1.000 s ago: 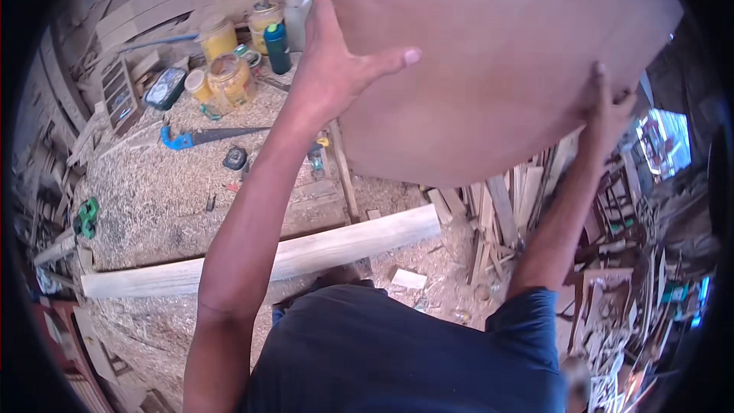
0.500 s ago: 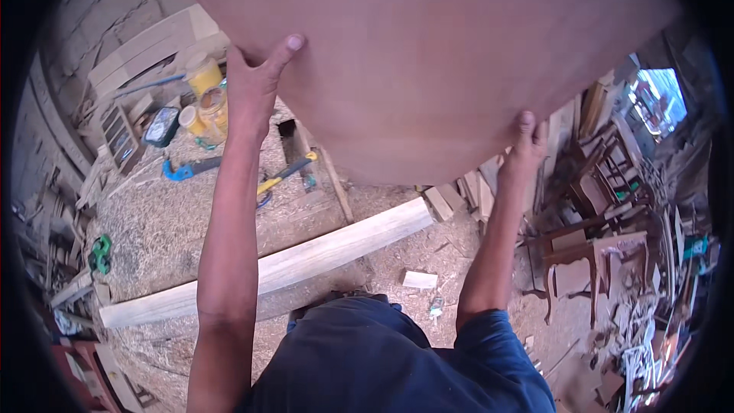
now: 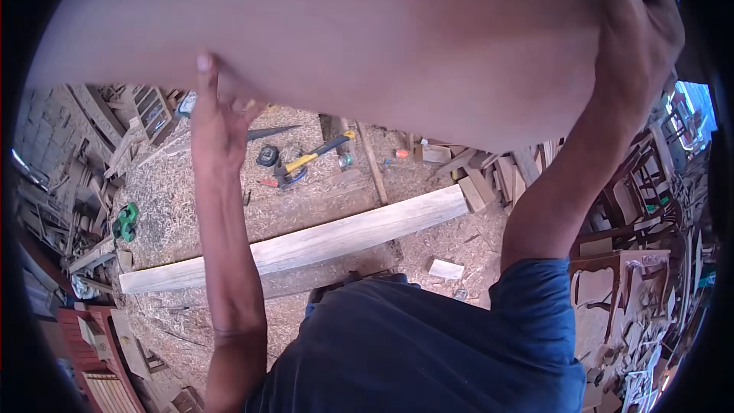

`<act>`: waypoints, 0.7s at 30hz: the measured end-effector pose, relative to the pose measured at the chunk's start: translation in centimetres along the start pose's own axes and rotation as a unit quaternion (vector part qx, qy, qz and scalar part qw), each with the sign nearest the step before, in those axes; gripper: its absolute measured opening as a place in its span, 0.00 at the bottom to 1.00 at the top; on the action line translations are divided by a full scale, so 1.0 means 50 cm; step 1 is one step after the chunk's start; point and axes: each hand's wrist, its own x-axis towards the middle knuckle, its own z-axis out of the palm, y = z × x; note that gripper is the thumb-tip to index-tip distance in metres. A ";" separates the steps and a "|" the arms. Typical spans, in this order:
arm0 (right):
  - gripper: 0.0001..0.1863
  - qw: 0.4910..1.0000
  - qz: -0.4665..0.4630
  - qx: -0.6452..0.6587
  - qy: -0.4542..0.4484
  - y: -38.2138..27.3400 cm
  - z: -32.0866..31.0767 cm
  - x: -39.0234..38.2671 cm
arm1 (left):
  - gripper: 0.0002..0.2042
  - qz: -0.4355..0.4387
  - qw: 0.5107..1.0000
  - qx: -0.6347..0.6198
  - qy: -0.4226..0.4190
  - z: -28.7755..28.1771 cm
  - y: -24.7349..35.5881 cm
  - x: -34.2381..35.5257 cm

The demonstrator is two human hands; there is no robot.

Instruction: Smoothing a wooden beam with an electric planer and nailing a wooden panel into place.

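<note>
A large reddish-brown wooden panel (image 3: 367,38), which looks like a plywood sheet, is held up across the upper part of the view. My left hand (image 3: 218,118) grips its lower edge at the left, thumb on the near face and fingers partly hidden behind. At the right end my right hand (image 3: 638,38) is wrapped round the panel's side edge, its fingertips mostly out of sight. Below the panel, a long pale plank (image 3: 344,241) lies across the bench behind my left forearm. A hammer with a yellow and black handle (image 3: 317,155) rests beyond it, next to a dark tape measure (image 3: 267,155).
Wood shavings cover the bench (image 3: 168,206). A green clamp-like tool (image 3: 125,222) lies at the left. Offcuts (image 3: 478,187) are heaped beyond the plank's right end, and a small pale block (image 3: 446,269) sits nearer. Carved wooden furniture (image 3: 623,279) stands at the right among scraps.
The panel has turned and spread leftward, its lower edge now sloping down to the right. My right hand has risen to the panel's right side; my left hand has shifted left and lower.
</note>
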 end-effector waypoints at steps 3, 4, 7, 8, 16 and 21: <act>0.17 0.998 -0.037 0.007 -0.049 -0.056 0.084 0.000 | 0.58 -0.071 0.996 -0.060 0.006 -0.072 -0.042 -0.066; 0.18 0.997 -0.047 0.009 -0.056 -0.074 0.109 -0.008 | 0.58 -0.067 0.996 -0.062 0.000 -0.094 -0.058 -0.089; 0.18 0.992 -0.087 -0.014 -0.087 -0.133 0.158 -0.050 | 0.54 -0.120 0.987 -0.096 0.049 -0.161 -0.102 -0.160; 0.19 0.990 -0.100 -0.026 -0.096 -0.152 0.171 -0.067 | 0.53 -0.136 0.983 -0.109 0.065 -0.178 -0.121 -0.181; 0.21 0.943 -0.247 -0.165 -0.151 -0.280 0.248 -0.188 | 0.49 -0.203 0.954 -0.209 0.065 -0.338 -0.211 -0.319; 0.20 0.948 -0.229 -0.147 -0.166 -0.347 0.286 -0.286 | 0.45 -0.253 0.931 -0.241 0.108 -0.447 -0.229 -0.450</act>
